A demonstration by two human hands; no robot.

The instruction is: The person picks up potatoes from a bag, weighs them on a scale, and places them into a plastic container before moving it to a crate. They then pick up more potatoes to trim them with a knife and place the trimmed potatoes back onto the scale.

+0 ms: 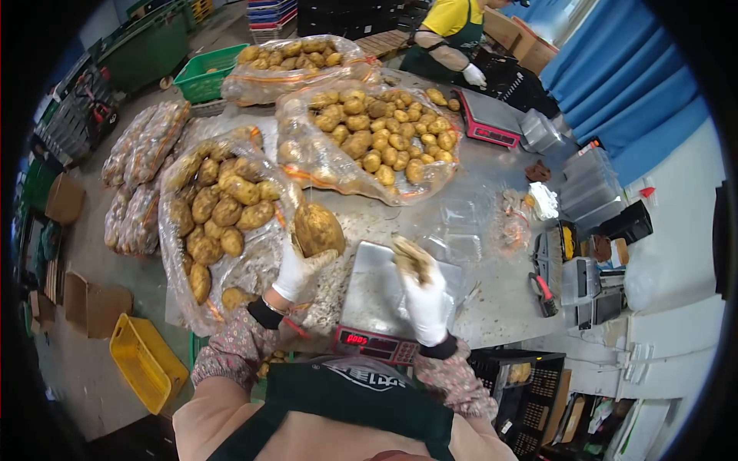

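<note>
My left hand [296, 269] lifts, gripping a large potato [318, 229] upright; my right hand [424, 296] clasps a blurred potato [413, 260] above the scale [377, 307].

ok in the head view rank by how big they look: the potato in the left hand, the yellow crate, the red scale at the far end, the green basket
1. yellow crate, though it is nearest the camera
2. green basket and red scale, too alike to rank
3. potato in the left hand

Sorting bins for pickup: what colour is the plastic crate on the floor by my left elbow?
Yellow plastic crate; the head view shows it.
</note>
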